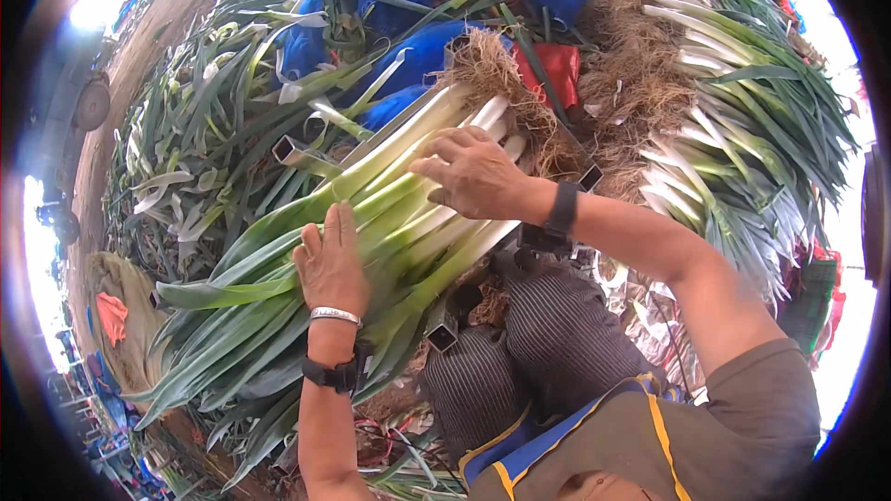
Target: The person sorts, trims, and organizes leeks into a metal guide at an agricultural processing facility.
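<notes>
A thick bunch of leeks lies slantwise across a metal frame in front of my knees. Its white stalks and brown roots point up and right, and the green leaves fan out to the lower left. My left hand rests on the leaves where they begin to spread, its fingers stretched out and close to each other. Farther up the bunch, my right hand lies over the pale stalks with its fingers apart and slightly bent. The undersides of both hands are hidden.
Rows of leeks are stacked at the right, roots facing inward. Loose leaves heap up at the left. Blue netting and a red piece of material lie beyond the bunch. An olive cloth sits at the far left.
</notes>
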Available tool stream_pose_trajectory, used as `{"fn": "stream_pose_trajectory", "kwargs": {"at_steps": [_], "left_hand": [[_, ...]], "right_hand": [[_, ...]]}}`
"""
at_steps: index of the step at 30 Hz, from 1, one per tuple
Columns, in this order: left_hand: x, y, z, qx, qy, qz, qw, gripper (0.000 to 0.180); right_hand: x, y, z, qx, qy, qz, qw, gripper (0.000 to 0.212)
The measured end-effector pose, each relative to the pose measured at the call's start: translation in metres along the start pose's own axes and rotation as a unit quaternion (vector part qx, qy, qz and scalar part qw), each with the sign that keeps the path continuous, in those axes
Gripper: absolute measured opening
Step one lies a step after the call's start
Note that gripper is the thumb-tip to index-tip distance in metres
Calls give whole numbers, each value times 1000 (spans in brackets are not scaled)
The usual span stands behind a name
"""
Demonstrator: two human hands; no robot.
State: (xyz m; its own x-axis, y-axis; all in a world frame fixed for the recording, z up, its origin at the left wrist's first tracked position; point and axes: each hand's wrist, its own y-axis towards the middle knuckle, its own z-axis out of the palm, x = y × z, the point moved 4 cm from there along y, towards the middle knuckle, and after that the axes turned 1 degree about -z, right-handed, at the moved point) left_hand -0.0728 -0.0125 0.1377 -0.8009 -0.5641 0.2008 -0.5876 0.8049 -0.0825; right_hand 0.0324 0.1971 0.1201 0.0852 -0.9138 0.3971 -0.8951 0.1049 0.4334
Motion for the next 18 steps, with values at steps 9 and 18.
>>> {"fn": "stream_pose_trajectory", "kwargs": {"at_steps": [9,18], "left_hand": [[50,-12,-47,45,-91,-13,995,103],[64,-23,-14,-18,-14,-71,997,86]], "right_hand": [[-39,10,35,73,64,-37,995,31],[-68,16,59,115,53,24,992,28]]}}
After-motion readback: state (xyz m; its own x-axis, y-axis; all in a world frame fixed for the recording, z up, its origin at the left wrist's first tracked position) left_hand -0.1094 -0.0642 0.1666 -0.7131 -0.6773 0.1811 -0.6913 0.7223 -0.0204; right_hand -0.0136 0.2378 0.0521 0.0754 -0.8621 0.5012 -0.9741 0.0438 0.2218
